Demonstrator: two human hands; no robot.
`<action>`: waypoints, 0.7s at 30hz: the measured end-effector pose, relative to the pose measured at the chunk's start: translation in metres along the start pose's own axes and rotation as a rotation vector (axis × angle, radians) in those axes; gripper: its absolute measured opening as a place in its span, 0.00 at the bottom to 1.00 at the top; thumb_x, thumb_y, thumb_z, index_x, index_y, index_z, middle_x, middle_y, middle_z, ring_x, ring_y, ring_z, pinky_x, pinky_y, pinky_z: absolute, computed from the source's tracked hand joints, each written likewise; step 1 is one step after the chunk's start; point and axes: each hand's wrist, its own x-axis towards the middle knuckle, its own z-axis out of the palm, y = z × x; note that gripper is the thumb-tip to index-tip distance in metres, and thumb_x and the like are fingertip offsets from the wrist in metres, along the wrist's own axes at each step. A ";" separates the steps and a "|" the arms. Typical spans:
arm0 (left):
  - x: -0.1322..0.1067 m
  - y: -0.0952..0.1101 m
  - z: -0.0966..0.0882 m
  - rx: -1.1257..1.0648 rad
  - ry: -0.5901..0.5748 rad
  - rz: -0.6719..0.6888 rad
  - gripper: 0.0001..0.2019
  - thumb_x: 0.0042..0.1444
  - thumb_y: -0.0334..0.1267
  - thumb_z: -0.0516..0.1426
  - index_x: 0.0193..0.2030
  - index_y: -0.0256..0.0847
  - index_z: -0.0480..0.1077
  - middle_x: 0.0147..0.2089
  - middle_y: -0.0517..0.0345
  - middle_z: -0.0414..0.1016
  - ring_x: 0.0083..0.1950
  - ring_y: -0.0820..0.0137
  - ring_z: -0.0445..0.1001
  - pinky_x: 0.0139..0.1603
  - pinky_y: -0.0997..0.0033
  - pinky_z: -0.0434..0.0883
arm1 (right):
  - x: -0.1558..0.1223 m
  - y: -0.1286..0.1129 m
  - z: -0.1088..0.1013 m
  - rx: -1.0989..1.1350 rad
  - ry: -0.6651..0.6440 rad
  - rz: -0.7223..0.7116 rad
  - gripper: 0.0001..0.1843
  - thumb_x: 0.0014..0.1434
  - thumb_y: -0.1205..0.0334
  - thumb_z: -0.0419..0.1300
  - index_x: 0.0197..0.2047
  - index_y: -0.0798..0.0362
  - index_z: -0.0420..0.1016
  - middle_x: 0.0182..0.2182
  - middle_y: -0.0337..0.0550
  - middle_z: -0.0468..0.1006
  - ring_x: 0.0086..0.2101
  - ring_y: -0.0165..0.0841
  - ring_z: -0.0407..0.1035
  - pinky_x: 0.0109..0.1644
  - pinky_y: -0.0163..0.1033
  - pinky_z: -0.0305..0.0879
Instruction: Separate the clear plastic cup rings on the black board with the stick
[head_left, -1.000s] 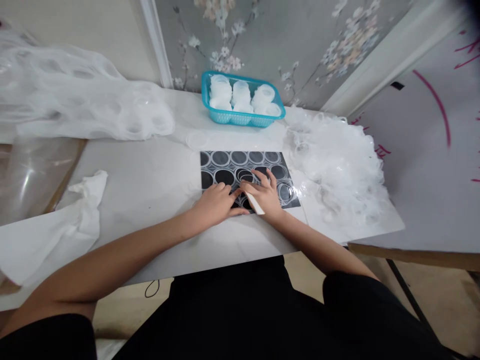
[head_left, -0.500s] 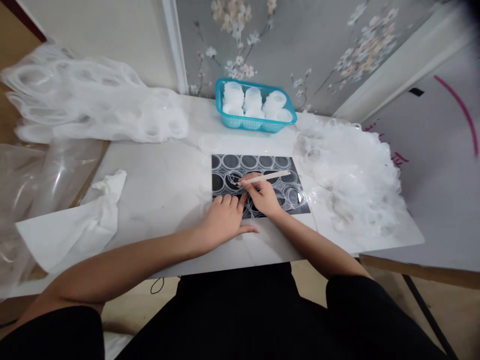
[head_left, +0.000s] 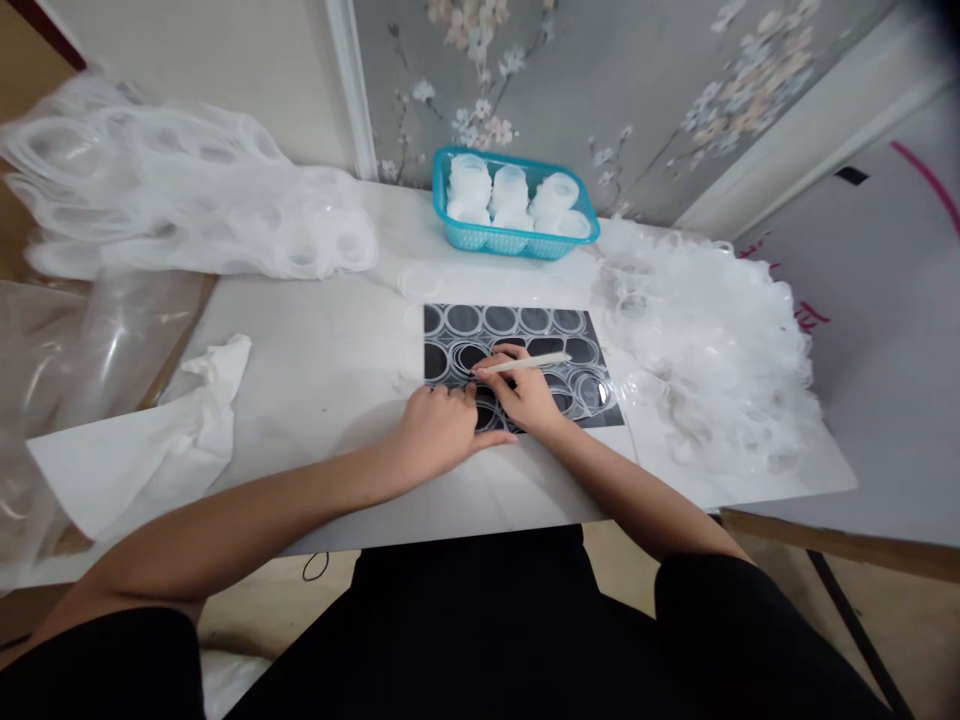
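Note:
A dark sheet [head_left: 559, 321] covered with rows of clear ring outlines lies on the white table. My right hand [head_left: 525, 395] pinches a thin, flat white stick [head_left: 536, 361] like a pen, its tip low over the sheet near one ring outline [head_left: 470, 357]. I cannot make out what exactly the tip touches. Beside it, my left hand [head_left: 442, 425] rests palm down on the sheet's lower left edge, thumb stretched out to the right and fingertips close to the right hand's fingers. Both hands cover part of the lower rings.
At the back stands a turquoise basket [head_left: 517, 243] holding stacks of white translucent rings. Piles of clear perforated plastic film lie to the left [head_left: 202, 200] and right [head_left: 712, 350]. A crumpled white paper [head_left: 150, 450] lies at the left, by clear plastic bags [head_left: 105, 340].
The stick's tip has shifted slightly left and down, and its angle is flatter. A loose ring outline raised near the tip earlier now looks flat. The left hand stays nearly in place.

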 end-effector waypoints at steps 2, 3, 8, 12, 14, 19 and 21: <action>0.005 -0.007 -0.004 -0.044 -0.082 -0.005 0.44 0.55 0.70 0.35 0.44 0.31 0.74 0.27 0.44 0.76 0.30 0.58 0.74 0.27 0.66 0.59 | -0.004 -0.001 0.000 -0.162 -0.046 -0.105 0.09 0.63 0.58 0.53 0.40 0.45 0.76 0.42 0.40 0.80 0.57 0.46 0.59 0.62 0.58 0.49; 0.007 -0.010 -0.006 -0.061 -0.113 -0.008 0.43 0.55 0.69 0.34 0.40 0.34 0.75 0.26 0.45 0.76 0.28 0.59 0.74 0.26 0.68 0.58 | -0.002 0.000 -0.001 -0.224 -0.076 -0.162 0.08 0.63 0.59 0.55 0.41 0.44 0.75 0.43 0.40 0.80 0.58 0.46 0.57 0.64 0.60 0.45; 0.010 -0.016 -0.013 -0.087 -0.170 -0.021 0.43 0.54 0.70 0.36 0.54 0.37 0.71 0.29 0.47 0.77 0.32 0.57 0.76 0.24 0.69 0.57 | 0.053 0.025 -0.034 -0.287 0.285 -0.026 0.11 0.64 0.61 0.51 0.38 0.47 0.75 0.37 0.46 0.78 0.51 0.46 0.65 0.60 0.61 0.51; 0.000 -0.010 -0.012 -0.031 -0.170 -0.035 0.46 0.53 0.71 0.38 0.64 0.35 0.61 0.24 0.47 0.75 0.29 0.56 0.75 0.24 0.69 0.56 | 0.088 0.028 -0.041 0.003 0.505 0.061 0.14 0.67 0.58 0.47 0.39 0.50 0.72 0.38 0.46 0.76 0.42 0.38 0.70 0.51 0.50 0.66; -0.006 -0.007 -0.011 0.002 -0.118 -0.044 0.48 0.52 0.71 0.39 0.64 0.31 0.60 0.21 0.47 0.73 0.26 0.57 0.74 0.24 0.69 0.56 | 0.082 0.019 -0.027 0.110 0.323 -0.034 0.12 0.66 0.57 0.50 0.38 0.48 0.73 0.38 0.43 0.77 0.42 0.36 0.71 0.51 0.47 0.67; -0.013 -0.006 -0.008 0.059 -0.055 -0.075 0.49 0.53 0.71 0.39 0.58 0.21 0.66 0.18 0.46 0.70 0.24 0.58 0.73 0.24 0.69 0.55 | 0.056 0.005 0.007 0.323 -0.116 -0.133 0.12 0.64 0.54 0.53 0.36 0.49 0.74 0.36 0.43 0.78 0.40 0.35 0.72 0.47 0.45 0.70; -0.013 -0.006 -0.008 0.074 -0.086 -0.068 0.45 0.54 0.70 0.41 0.51 0.24 0.72 0.19 0.45 0.70 0.25 0.58 0.73 0.23 0.69 0.54 | 0.054 0.007 0.009 0.371 -0.178 -0.105 0.14 0.64 0.52 0.53 0.36 0.50 0.75 0.36 0.44 0.78 0.40 0.36 0.72 0.46 0.45 0.71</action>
